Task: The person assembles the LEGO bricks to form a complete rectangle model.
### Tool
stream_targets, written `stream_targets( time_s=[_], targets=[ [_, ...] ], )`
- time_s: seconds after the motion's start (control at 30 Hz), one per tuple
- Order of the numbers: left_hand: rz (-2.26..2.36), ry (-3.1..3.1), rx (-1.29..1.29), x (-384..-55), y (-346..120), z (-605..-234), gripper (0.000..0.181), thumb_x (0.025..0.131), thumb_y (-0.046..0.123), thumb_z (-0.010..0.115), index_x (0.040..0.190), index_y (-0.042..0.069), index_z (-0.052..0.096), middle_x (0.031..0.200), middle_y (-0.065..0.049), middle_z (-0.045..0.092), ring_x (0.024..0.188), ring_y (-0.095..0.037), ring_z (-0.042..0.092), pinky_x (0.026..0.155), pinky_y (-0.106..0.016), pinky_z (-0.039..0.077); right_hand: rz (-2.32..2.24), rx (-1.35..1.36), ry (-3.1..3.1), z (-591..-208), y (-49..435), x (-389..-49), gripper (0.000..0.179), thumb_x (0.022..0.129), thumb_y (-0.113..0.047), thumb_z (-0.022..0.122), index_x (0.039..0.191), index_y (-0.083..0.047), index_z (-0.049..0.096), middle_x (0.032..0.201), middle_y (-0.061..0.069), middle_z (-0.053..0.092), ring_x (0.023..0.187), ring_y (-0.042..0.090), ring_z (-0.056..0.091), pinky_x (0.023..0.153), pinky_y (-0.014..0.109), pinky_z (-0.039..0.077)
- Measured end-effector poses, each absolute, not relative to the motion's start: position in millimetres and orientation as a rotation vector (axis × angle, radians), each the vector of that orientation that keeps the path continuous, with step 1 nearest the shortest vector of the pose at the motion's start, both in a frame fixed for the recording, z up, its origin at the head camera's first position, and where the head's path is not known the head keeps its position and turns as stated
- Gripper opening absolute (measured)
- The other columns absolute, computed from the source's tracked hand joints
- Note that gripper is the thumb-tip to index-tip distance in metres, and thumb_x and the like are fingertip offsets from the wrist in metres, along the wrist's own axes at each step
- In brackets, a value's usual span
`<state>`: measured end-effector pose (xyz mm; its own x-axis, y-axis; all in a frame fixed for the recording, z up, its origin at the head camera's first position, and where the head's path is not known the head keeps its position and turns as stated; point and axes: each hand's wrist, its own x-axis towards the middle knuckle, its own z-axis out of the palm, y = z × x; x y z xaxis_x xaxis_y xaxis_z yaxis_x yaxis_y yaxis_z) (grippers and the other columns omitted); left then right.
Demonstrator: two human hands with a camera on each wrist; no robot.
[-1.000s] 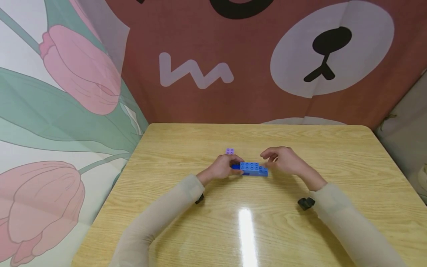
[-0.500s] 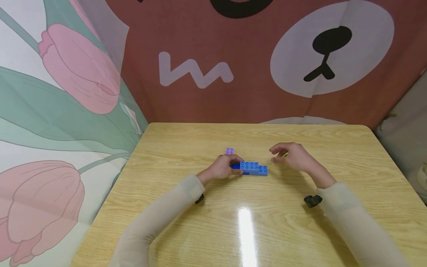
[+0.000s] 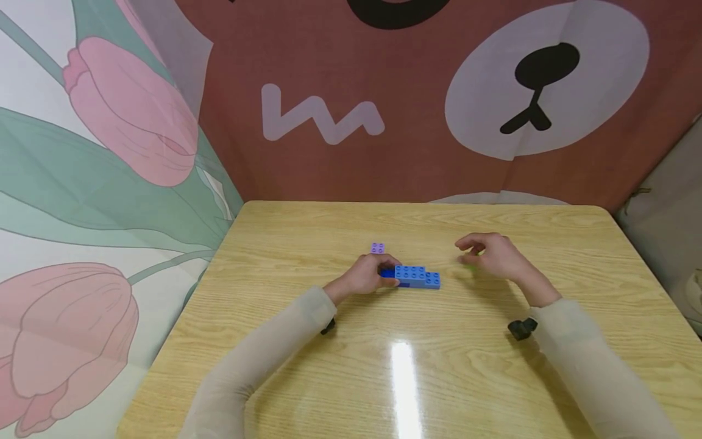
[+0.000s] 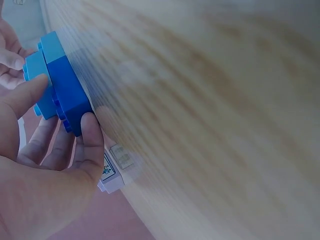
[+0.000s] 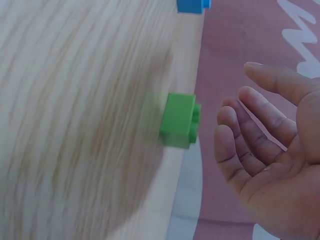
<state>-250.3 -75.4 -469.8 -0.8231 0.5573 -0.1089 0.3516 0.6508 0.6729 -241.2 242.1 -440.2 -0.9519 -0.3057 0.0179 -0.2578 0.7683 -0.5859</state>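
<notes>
On the table, a joined stack of blue bricks [image 3: 410, 279] has a lighter blue brick on top and a dark blue brick [image 4: 70, 92] below. My left hand [image 3: 363, 275] grips its left end, thumb and fingers on opposite sides. To the right, my right hand [image 3: 496, 256] hovers with loosely bent fingers and holds nothing. Beneath it stands a small green brick [image 5: 177, 117], studs up and apart from the fingers. In the head view the right hand hides most of that brick.
A small purple brick [image 3: 378, 247] stands just behind the left hand; the left wrist view shows a printed picture on its side. The wooden table [image 3: 307, 366] meets a bear-print cloth [image 3: 329, 171] at the back and a tulip-print cloth [image 3: 131, 116] on the left.
My right hand has moved right, from the right end of the blue stack to over the green brick. The left hand and the blue stack have stayed put.
</notes>
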Motion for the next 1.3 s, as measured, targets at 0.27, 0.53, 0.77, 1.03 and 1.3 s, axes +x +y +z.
stream_targets(
  time_s=[0.27, 0.53, 0.77, 1.03, 1.3],
  targets=[
    [0.944, 2.572, 0.743, -250.4, -75.0, -470.2, 0.038, 0.09, 0.024, 0.077, 0.125, 0.015, 0.067, 0.12, -0.003, 0.071, 0.102, -0.01, 0.064, 0.091, -0.027, 0.053, -0.945, -0.359, 2.856, -448.5, 253.7, -245.9, 0.035, 0.093, -0.021, 0.071, 0.124, -0.006, 0.068, 0.121, 0.019, 0.069, 0.1, 0.032, 0.066, 0.071, 0.034, 0.055],
    [0.936, 2.568, 0.712, -247.0, -77.7, -470.0, 0.038, 0.091, 0.025, 0.075, 0.126, 0.015, 0.066, 0.123, -0.002, 0.069, 0.106, -0.012, 0.063, 0.098, -0.031, 0.052, -0.934, -0.321, 2.832, -457.1, 257.8, -248.9, 0.035, 0.093, -0.023, 0.072, 0.125, -0.008, 0.067, 0.124, 0.02, 0.067, 0.104, 0.034, 0.065, 0.073, 0.036, 0.055],
    [0.94, 2.571, 0.713, -247.1, -75.1, -469.5, 0.037, 0.09, 0.024, 0.076, 0.125, 0.016, 0.067, 0.122, -0.002, 0.07, 0.105, -0.011, 0.064, 0.097, -0.031, 0.052, -0.919, -0.318, 2.824, -459.9, 263.3, -249.1, 0.038, 0.091, -0.024, 0.074, 0.125, -0.009, 0.067, 0.125, 0.02, 0.067, 0.105, 0.036, 0.065, 0.077, 0.041, 0.057],
    [0.923, 2.579, 0.71, -245.9, -74.5, -465.5, 0.038, 0.091, 0.024, 0.075, 0.126, 0.015, 0.066, 0.123, -0.002, 0.069, 0.107, -0.012, 0.063, 0.099, -0.032, 0.051, -0.93, -0.322, 2.795, -462.9, 261.3, -250.9, 0.036, 0.089, -0.013, 0.074, 0.125, -0.008, 0.068, 0.125, 0.022, 0.066, 0.106, 0.036, 0.065, 0.081, 0.044, 0.056],
    [0.932, 2.572, 0.703, -245.7, -74.1, -470.9, 0.037, 0.091, 0.026, 0.075, 0.125, 0.016, 0.067, 0.124, -0.001, 0.069, 0.108, -0.011, 0.062, 0.101, -0.032, 0.05, -0.918, -0.324, 2.793, -465.4, 262.0, -248.9, 0.037, 0.089, -0.013, 0.074, 0.124, -0.006, 0.067, 0.123, 0.022, 0.066, 0.104, 0.035, 0.065, 0.082, 0.045, 0.056]
  ],
)
